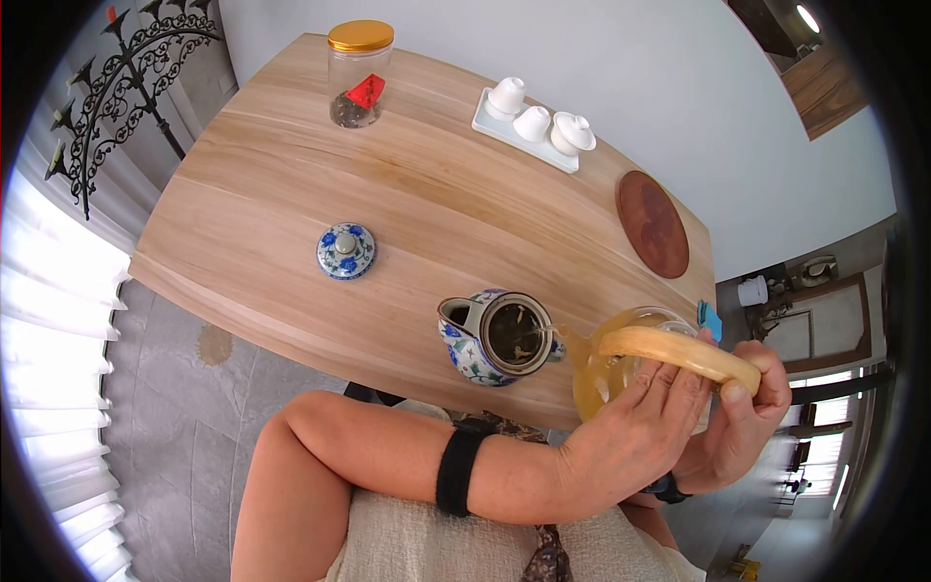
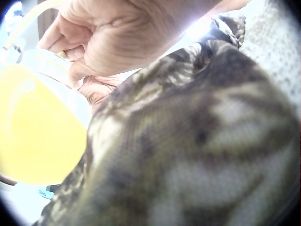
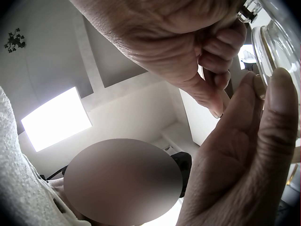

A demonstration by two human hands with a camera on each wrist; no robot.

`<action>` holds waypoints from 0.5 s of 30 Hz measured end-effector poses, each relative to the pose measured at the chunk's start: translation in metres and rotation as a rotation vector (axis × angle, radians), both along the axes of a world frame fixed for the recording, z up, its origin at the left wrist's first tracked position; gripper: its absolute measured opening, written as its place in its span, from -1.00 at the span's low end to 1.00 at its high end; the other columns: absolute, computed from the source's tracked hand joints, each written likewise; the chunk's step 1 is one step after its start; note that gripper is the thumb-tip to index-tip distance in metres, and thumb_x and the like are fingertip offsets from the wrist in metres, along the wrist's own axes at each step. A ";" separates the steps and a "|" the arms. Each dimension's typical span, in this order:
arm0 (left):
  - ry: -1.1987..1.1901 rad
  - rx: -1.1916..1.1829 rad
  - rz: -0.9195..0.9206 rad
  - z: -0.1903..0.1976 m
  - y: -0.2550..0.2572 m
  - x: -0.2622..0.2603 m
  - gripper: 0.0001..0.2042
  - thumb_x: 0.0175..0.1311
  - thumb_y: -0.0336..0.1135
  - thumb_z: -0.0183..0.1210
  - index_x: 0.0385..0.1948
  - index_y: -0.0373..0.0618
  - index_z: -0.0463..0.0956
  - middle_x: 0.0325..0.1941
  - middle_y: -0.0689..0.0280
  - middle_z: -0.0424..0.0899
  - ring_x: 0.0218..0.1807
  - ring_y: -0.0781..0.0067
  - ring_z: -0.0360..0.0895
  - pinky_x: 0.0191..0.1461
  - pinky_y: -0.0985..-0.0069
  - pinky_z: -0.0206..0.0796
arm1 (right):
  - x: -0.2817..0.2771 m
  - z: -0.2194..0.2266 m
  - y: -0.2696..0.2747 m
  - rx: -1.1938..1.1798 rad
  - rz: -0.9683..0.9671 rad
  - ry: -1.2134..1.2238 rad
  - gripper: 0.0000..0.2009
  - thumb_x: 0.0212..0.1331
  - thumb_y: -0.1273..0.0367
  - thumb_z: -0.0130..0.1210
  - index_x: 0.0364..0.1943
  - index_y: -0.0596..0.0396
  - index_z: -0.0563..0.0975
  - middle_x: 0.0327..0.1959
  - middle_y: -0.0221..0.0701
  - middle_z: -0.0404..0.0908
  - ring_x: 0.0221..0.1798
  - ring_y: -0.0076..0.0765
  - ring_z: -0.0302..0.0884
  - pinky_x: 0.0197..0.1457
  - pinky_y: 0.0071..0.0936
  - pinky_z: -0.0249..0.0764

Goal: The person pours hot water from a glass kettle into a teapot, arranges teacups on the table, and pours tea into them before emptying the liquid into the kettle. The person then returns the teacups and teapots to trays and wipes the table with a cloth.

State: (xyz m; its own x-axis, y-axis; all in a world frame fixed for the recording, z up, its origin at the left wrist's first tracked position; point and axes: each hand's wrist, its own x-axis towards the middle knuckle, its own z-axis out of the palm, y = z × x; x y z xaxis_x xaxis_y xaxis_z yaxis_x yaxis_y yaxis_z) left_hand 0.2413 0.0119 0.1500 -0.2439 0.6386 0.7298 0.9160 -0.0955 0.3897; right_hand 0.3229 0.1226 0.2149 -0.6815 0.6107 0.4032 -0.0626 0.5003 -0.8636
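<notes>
Hands worked close together: right hand (image 1: 747, 412) clamped on the handle (image 1: 679, 355) of a glass pot (image 1: 593, 364), left hand (image 1: 630, 432) straight-fingered against its top. Glass pot, lower right of frame, held amber liquid (image 1: 586, 396); painted teapot (image 1: 471, 357), lower centre, leafy liquid (image 1: 509, 338); jar (image 1: 361, 68), upper left, dark pieces (image 1: 349, 113).

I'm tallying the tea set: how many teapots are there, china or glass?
2. The blue-and-white teapot sits lidless on the table; the glass teapot is held tilted beside it, to its right in the head view. None appears hidden.
</notes>
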 end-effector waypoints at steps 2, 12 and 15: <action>-0.002 0.002 0.002 0.000 0.000 0.000 -0.53 0.05 -0.35 0.03 0.02 -0.47 0.39 0.09 -0.08 0.47 0.00 0.11 0.56 0.13 0.30 0.39 | 0.000 0.001 0.000 -0.003 0.001 -0.004 -0.67 -0.14 0.28 0.35 -0.55 0.18 0.41 -0.56 -0.56 0.32 -0.46 -0.67 0.19 -0.33 -0.68 0.11; -0.014 0.012 -0.002 -0.001 0.001 0.000 -0.53 0.05 -0.35 0.02 0.02 -0.47 0.39 0.09 -0.09 0.47 0.00 0.10 0.56 0.11 0.29 0.40 | 0.002 0.000 0.003 0.026 0.002 -0.023 -0.67 -0.12 0.27 0.34 -0.54 0.18 0.42 -0.56 -0.56 0.32 -0.46 -0.67 0.20 -0.34 -0.68 0.11; -0.011 0.011 -0.005 -0.001 0.000 0.001 -0.53 0.06 -0.35 0.02 0.02 -0.46 0.38 0.09 -0.09 0.47 -0.01 0.10 0.57 0.11 0.30 0.40 | 0.002 0.000 0.002 0.019 0.004 -0.020 -0.67 -0.12 0.26 0.34 -0.54 0.18 0.42 -0.56 -0.56 0.32 -0.46 -0.67 0.19 -0.34 -0.68 0.11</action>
